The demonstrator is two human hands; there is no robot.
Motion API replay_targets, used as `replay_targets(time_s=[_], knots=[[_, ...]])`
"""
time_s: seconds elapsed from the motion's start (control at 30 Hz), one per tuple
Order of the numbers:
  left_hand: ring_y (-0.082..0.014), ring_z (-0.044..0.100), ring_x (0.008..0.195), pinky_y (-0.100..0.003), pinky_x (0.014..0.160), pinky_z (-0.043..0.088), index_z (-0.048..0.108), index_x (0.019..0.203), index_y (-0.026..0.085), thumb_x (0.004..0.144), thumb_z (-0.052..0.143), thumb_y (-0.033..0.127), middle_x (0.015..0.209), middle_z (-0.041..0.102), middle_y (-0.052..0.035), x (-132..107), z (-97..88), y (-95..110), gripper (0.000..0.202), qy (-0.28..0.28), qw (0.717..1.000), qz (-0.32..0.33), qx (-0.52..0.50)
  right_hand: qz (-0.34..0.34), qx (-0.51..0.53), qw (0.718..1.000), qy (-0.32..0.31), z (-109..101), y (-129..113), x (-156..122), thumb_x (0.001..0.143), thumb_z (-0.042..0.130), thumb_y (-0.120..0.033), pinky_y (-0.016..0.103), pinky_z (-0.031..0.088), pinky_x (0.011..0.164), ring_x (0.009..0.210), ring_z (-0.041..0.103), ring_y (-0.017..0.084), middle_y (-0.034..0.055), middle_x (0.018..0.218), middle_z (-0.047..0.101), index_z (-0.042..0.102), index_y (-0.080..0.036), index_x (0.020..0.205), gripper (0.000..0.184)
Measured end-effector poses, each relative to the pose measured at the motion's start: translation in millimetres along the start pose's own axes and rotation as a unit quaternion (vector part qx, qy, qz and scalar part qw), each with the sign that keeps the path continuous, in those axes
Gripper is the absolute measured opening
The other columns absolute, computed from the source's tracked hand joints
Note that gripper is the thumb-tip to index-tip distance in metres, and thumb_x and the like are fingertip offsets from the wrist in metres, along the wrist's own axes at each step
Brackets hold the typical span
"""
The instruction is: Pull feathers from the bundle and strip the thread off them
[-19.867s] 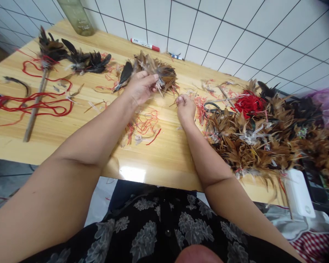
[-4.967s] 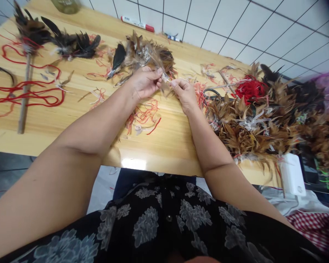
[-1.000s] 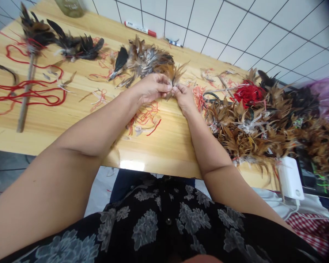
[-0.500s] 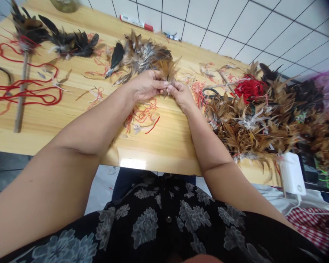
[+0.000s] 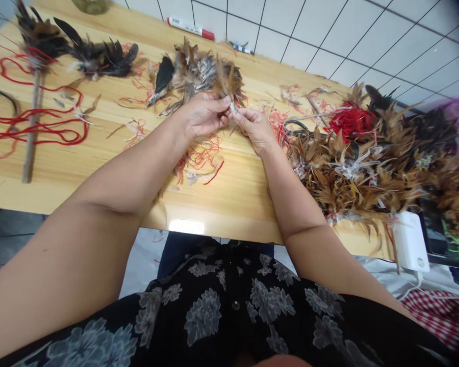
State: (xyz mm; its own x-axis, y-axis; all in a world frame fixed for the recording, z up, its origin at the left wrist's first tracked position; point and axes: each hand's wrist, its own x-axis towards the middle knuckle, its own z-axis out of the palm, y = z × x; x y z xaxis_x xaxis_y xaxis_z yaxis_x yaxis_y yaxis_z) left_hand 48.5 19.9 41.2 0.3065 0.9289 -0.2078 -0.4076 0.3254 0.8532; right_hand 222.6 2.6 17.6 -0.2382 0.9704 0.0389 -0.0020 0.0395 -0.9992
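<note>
The left hand (image 5: pixel 205 116) and right hand (image 5: pixel 254 131) mostly hide the feather's quill (image 5: pixel 233 108).

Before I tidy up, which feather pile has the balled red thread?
The big brown feather heap on the right: the red thread ball sits at its far edge. The dark bunches at left have only loose strands around them.

Black blouse (image 5: pixel 233 275), grey floral print (image 5: pixel 202 316), round button (image 5: pixel 235 306) — dark blue trousers (image 5: pixel 179 260), bare left hand (image 5: pixel 205 116), right hand (image 5: pixel 255 131)
</note>
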Motion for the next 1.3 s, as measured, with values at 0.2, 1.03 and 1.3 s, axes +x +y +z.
replay_targets(time_s=[0.2,1.03,1.3], knots=[[-0.0080,0.063,0.067,-0.018,0.064,0.047,0.071,0.080,0.014,0.109,0.082,0.001,0.076,0.069,-0.0018,1,-1.1,-1,0.034,0.013,1.000,-0.010,0.000,-0.008,0.008,1.000,-0.001,-1,6,4,0.091,0.100,-0.056,0.032,0.070,0.090,0.100,0.082,0.019,0.0010,0.090,0.083,0.074,-0.021,0.089,0.043],[-0.0258,0.069,0.108,-0.041,0.096,0.054,0.075,0.080,0.026,0.071,0.110,0.036,0.079,0.077,0.0011,27,-32.6,-22,0.038,-0.053,0.978,0.105,0.173,-0.065,-0.112,0.991,-0.016,-9,26,17,0.100,0.079,-0.080,0.027,0.054,0.080,0.086,0.064,0.014,-0.0017,0.078,0.059,0.060,-0.022,0.084,0.063],[-0.0243,0.071,0.100,-0.045,0.107,0.060,0.076,0.088,0.020,0.069,0.114,0.030,0.086,0.081,-0.0005,17,-25.1,-16,0.043,-0.055,0.973,0.092,0.204,-0.048,-0.090,0.994,-0.044,-12,30,18,0.102,0.084,-0.068,0.025,0.049,0.076,0.076,0.055,0.011,-0.0046,0.072,0.052,0.060,-0.021,0.080,0.057]])
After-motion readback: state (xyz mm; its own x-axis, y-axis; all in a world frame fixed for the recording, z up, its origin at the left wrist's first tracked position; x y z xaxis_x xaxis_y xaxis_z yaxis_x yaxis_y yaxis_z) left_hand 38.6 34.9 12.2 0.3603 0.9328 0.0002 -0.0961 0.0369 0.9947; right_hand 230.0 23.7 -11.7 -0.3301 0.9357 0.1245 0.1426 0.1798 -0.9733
